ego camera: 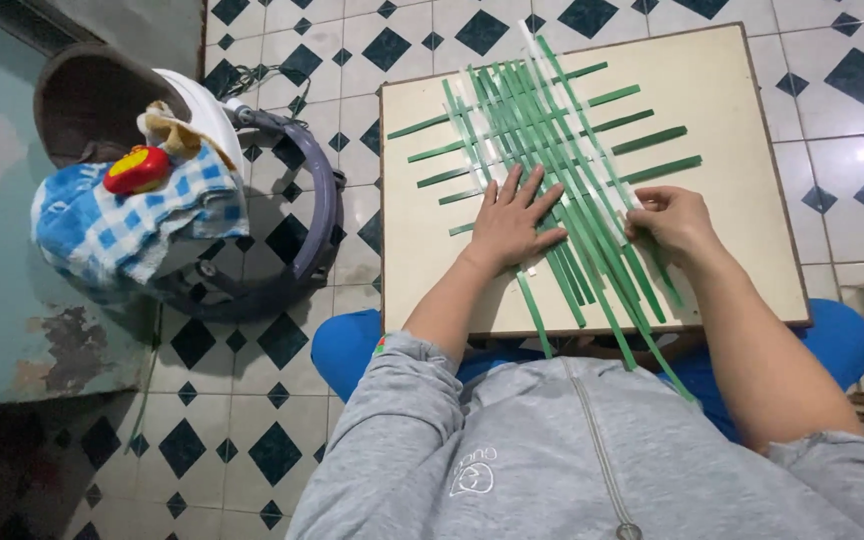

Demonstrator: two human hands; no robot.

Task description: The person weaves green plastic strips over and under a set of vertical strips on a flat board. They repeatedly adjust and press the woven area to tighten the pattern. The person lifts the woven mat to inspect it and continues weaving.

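Green strips (552, 170) on board (732, 120): left hand (512, 225) flat, fingers wide, pins weave; right hand (667, 220) pinches strip end — keep tension even, w/ no gaps.

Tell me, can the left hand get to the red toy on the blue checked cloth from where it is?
Probably not without leaning. The left hand lies flat on the green strips on the board, and the red toy sits well off to the side, on the checked cloth beyond the board's edge.
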